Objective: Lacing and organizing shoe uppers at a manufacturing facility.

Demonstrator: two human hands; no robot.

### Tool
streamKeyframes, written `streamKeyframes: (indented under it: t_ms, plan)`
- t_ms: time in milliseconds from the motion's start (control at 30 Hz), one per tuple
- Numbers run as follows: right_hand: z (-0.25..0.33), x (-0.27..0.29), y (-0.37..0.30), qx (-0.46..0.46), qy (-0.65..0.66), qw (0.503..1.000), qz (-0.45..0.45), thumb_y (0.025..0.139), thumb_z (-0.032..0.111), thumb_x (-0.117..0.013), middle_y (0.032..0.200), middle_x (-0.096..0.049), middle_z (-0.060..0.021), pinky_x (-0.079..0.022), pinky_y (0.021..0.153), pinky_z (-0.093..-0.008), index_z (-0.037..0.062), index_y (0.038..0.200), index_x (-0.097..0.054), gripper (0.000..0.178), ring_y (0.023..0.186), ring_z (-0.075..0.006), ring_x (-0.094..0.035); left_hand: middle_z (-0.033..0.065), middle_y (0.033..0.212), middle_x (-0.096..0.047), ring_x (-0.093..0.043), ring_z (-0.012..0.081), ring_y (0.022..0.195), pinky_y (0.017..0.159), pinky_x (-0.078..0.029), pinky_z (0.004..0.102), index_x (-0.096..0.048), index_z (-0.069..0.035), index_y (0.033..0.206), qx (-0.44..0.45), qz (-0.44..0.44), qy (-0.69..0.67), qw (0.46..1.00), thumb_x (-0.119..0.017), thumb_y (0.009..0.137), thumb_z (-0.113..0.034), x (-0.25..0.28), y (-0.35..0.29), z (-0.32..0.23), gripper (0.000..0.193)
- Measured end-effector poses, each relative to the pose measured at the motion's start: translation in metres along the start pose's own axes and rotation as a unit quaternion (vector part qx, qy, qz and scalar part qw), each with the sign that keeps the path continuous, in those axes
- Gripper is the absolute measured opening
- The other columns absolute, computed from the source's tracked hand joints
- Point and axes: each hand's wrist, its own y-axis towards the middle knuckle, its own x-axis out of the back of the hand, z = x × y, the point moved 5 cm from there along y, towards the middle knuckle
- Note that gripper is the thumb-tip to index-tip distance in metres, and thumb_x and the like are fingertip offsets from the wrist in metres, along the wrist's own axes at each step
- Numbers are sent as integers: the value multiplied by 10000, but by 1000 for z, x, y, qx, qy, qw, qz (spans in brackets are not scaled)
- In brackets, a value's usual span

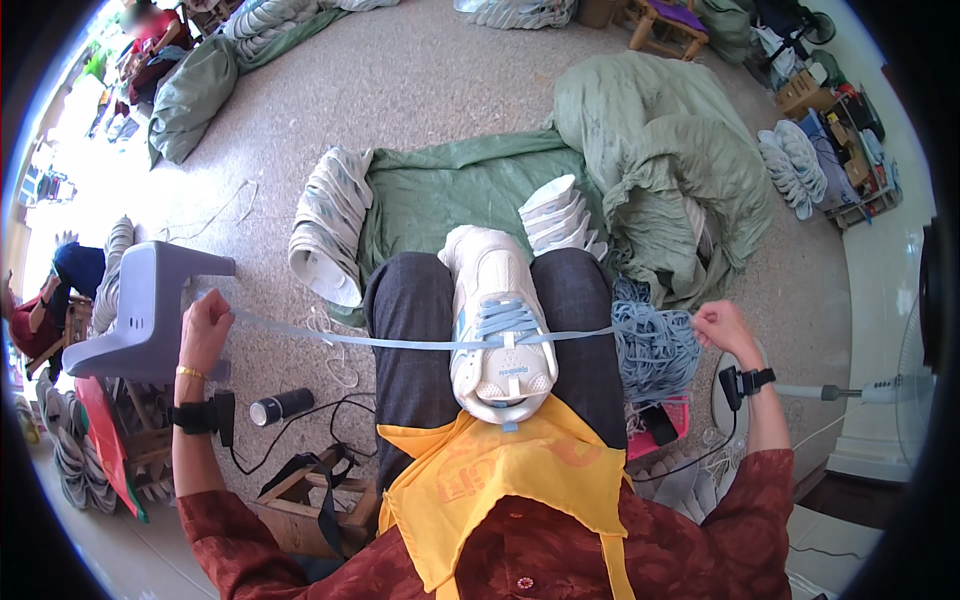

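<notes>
A white sneaker rests between my thighs, its heel opening toward me. Light blue lacing crosses its upper part. One light blue shoelace runs sideways over the shoe's tongue, stretched out to both sides. At the far left, my left hand is closed on one end of that lace. Out to the right, my right hand is pinched on the other end, where the lace passes over a heap of blue laces and is hard to follow. Both arms are spread wide.
Nested white shoe uppers and another stack lie beside a green cloth. A large green sack bulges at right. A grey plastic stool stands at left, near a dark cylinder. A fan is at far right.
</notes>
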Motion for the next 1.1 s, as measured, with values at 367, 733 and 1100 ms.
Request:
streamKeyframes:
  t_ms: [367, 733, 1100]
  plan:
    - [183, -25, -50, 188, 328, 926, 10, 1010, 84, -671, 910, -748, -88, -591, 691, -266, -17, 1091, -691, 132, 770, -123, -712, 51, 680, -661, -619, 140, 590, 562, -506, 306, -668, -1, 845, -56, 58, -89, 993, -655, 903, -29, -11, 6, -89, 65]
    - [215, -146, -70, 175, 341, 910, 158, 987, 13, -696, 978, -735, -43, -600, 734, -249, -36, 1054, -701, 83, 843, -83, -708, 1, 846, -647, -658, 63, 802, 705, -539, 232, -566, -19, 926, 2, 368, -476, 799, -702, 967, 11, -119, -94, -244, 145]
    - [226, -161, -55, 199, 402, 888, 106, 972, -28, -701, 907, -735, -49, -631, 787, -267, -44, 995, -685, 32, 849, -98, -729, 41, 995, -697, -682, 96, 865, 761, -549, 239, -580, -37, 970, 32, 307, -480, 821, -689, 990, -18, -127, -82, -255, 113]
